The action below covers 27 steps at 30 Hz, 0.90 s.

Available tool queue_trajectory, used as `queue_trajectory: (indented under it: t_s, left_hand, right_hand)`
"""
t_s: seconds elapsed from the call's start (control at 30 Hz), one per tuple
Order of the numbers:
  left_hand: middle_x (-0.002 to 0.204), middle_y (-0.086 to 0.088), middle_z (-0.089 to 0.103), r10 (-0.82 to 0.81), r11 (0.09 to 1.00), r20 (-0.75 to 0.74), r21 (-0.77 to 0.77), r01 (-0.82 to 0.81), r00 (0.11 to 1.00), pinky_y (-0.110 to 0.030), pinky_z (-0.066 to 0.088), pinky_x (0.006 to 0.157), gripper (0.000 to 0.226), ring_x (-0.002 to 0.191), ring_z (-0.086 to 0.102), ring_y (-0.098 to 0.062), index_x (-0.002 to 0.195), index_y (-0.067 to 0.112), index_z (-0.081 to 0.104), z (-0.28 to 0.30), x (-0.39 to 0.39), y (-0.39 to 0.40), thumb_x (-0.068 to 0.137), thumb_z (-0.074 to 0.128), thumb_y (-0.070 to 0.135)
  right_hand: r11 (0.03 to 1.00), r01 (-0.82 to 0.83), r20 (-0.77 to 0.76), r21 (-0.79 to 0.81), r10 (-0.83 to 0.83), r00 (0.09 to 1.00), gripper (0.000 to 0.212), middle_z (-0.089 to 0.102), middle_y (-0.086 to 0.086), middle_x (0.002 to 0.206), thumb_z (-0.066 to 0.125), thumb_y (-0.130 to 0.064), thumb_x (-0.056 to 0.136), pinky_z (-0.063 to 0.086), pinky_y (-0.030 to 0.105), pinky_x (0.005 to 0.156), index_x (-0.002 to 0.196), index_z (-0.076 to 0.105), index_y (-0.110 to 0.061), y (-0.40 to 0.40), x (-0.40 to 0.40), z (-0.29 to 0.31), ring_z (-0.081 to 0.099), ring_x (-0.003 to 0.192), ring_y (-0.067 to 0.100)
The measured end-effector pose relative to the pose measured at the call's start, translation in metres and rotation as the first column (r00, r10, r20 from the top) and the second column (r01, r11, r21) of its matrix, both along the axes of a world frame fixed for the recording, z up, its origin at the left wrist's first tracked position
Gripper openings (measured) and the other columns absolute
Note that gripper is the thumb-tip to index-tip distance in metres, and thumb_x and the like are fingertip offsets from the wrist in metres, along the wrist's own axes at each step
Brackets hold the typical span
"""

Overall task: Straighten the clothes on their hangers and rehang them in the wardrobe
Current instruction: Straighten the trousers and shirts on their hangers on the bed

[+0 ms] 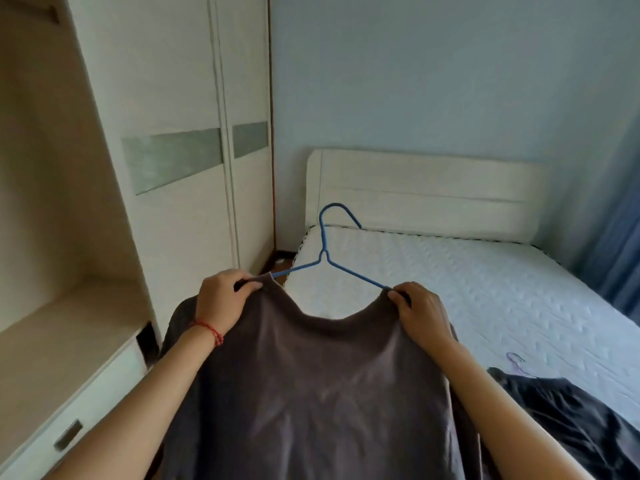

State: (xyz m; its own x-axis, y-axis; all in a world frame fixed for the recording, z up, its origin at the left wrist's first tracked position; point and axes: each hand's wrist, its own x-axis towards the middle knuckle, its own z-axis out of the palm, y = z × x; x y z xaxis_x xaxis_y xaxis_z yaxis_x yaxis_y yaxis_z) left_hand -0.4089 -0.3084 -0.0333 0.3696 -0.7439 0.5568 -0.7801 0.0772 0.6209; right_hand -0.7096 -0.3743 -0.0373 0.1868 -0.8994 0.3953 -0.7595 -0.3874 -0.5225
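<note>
A brown-grey shirt (311, 382) hangs on a blue wire hanger (325, 258), held up in front of me over the bed's edge. My left hand (221, 303) pinches the shirt's left shoulder at the collar. My right hand (422, 313) pinches the right shoulder over the hanger's arm. The hook points up and to the right. The open wardrobe (52, 202) stands at the left, its inner shelf bare in what shows.
A white mattress (467, 289) with a white headboard (426, 192) fills the right. A dark garment (568, 417) on a pale purple hanger (516, 362) lies on the bed at lower right. Wardrobe drawers (69, 427) sit lower left. Blue curtain (620, 237) at far right.
</note>
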Motion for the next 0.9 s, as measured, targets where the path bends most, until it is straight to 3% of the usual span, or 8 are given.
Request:
queue_trajectory:
  t_s: [0.33,0.47,0.63,0.77,0.9]
  left_hand:
    - [0.086,-0.014,0.070,0.004,0.927,0.030,0.376,-0.015,1.000,-0.033,0.046,0.074,0.012,0.084,0.064,-0.030,0.085,0.005,0.072,-0.166,-0.005,-0.153,0.078,0.069,0.015]
    - [0.088,-0.015,0.070,-0.035,0.876,0.014,0.482,0.024,0.999,-0.035,0.049,0.075,0.014,0.084,0.064,-0.032,0.088,0.004,0.071,-0.252,0.006,-0.199,0.081,0.066,0.015]
    - [0.095,-0.020,0.071,0.000,0.875,0.021,0.484,-0.010,1.000,-0.038,0.048,0.080,0.019,0.092,0.063,-0.037,0.091,0.002,0.070,-0.338,0.013,-0.256,0.080,0.066,0.017]
    - [0.118,-0.021,0.060,-0.025,0.853,0.251,0.510,-0.110,0.968,-0.045,0.041,0.089,0.037,0.111,0.051,-0.040,0.112,0.005,0.060,-0.400,0.016,-0.284,0.082,0.063,0.028]
    - [0.137,-0.025,0.041,-0.129,0.787,0.271,0.613,-0.068,0.954,-0.052,0.034,0.101,0.060,0.129,0.036,-0.041,0.128,0.005,0.045,-0.457,0.002,-0.267,0.079,0.066,0.034]
  right_hand:
    - [0.933,0.023,-0.017,0.358,-0.018,1.000,0.022,0.063,0.007,0.108,0.050,-0.024,0.093,0.041,0.032,0.085,0.103,0.065,-0.013,-0.142,-0.002,-0.178,0.058,0.102,0.025]
    - [0.920,0.082,-0.057,0.384,-0.065,0.996,0.023,0.062,0.005,0.107,0.048,-0.024,0.093,0.036,0.027,0.077,0.105,0.065,-0.013,-0.179,0.010,-0.256,0.057,0.101,0.024]
    - [0.918,0.179,-0.089,0.352,-0.158,0.983,0.024,0.063,0.011,0.109,0.049,-0.022,0.093,0.041,0.038,0.090,0.106,0.065,-0.009,-0.225,0.030,-0.342,0.055,0.104,0.030]
    - [0.898,0.254,-0.104,0.359,-0.233,0.967,0.031,0.053,0.010,0.127,0.047,-0.021,0.092,0.029,0.040,0.105,0.121,0.057,-0.013,-0.246,0.043,-0.402,0.044,0.121,0.030]
    - [0.886,0.271,-0.054,0.375,-0.271,0.961,0.035,0.053,0.010,0.130,0.052,-0.014,0.087,0.029,0.038,0.104,0.122,0.056,-0.010,-0.236,0.034,-0.441,0.044,0.123,0.029]
